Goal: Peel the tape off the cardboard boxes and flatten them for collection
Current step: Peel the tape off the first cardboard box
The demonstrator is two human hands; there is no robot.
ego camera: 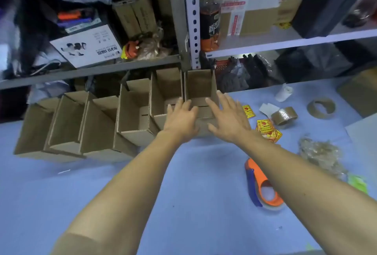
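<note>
A row of open cardboard boxes stands on a pale blue table, running from the near left toward the far right, its far end against a metal shelf rack. Each box stands upright with its mouth facing up and flaps raised. The last box in the row sits at the foot of the rack's upright post. A person's left hand and right hand reach out over this box's near edge, fingers straight and spread, palms down, gripping nothing; whether they touch the cardboard cannot be told through the blur.

To the right of the hands lie yellow and red stickers, their print too small to read, a roll of brown tape, an empty tape core and a small white roll. Nearer the camera, beside the right forearm, lies an orange and blue tape dispenser, with a heap of crumpled clear tape just beyond it.

On the shelves stand a white carton with pictures and Chinese characters, a dark drink bottle with an orange cap end and a brown carton crossed with white printed tape; none of the writing is legible.
</note>
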